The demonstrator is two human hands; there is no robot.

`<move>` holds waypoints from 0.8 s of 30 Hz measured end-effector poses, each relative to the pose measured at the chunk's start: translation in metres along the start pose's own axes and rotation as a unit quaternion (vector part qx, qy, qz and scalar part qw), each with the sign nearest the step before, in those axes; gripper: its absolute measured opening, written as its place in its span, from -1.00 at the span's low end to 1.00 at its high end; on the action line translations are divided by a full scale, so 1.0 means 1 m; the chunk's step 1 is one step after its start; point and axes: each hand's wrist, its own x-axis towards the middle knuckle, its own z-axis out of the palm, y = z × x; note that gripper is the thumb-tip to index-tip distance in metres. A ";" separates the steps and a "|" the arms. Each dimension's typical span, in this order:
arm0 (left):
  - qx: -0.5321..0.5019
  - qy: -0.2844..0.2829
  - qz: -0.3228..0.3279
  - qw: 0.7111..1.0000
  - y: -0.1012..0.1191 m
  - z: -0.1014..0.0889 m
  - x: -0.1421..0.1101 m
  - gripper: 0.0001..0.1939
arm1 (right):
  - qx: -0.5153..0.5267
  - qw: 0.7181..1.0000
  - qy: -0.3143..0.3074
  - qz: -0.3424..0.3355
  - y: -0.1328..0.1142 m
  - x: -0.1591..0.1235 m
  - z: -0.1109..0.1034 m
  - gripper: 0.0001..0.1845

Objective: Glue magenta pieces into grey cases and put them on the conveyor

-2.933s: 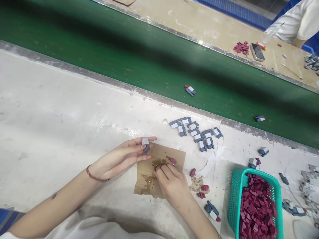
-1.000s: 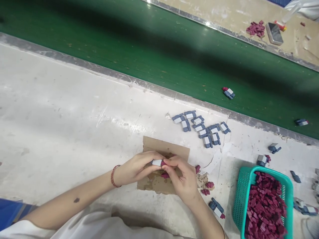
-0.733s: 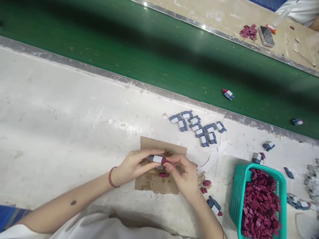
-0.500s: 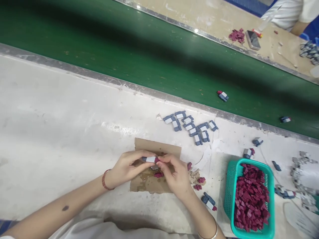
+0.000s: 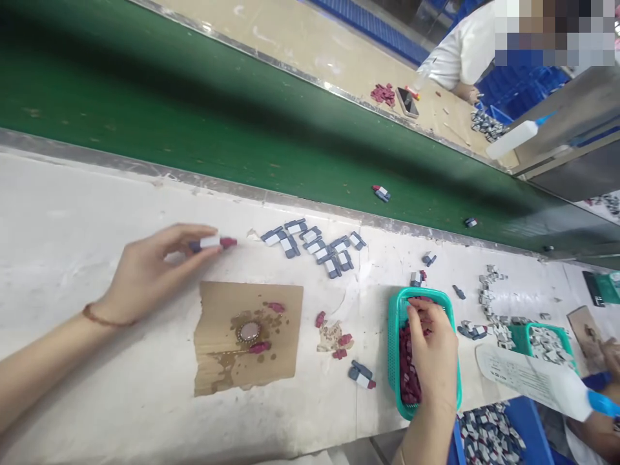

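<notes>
My left hand [image 5: 159, 271] is raised over the white table, left of the parts group. Its thumb and fingers pinch a small blue, white and maroon plastic part [image 5: 210, 243], maroon end pointing right. My right hand [image 5: 431, 342] is inside the green basket [image 5: 393, 361], fingers curled down among small maroon plastic pieces [image 5: 409, 381]; what its fingertips hold is hidden. Between the hands lies a wet brown cardboard sheet [image 5: 285, 361] with a small round dish [image 5: 248, 332] and two maroon pieces on it. Several blue-and-white parts [image 5: 314, 245] lie beyond the cardboard.
A green conveyor belt [image 5: 217, 135] runs behind the table, carrying several assembled parts. At right are a white bottle with a blue tip [image 5: 542, 381], a blue bin of parts [image 5: 533, 426] and another person's hand [image 5: 611, 358]. A co-worker sits across the belt.
My hands have moved apart from over the cardboard. The left took the part up and left; the right went into the basket. The view has swung right.
</notes>
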 end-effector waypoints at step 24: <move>0.133 -0.175 0.268 0.938 0.013 0.048 0.048 -0.52 | 0.233 0.965 -0.017 0.118 0.013 0.001 -0.004 -0.58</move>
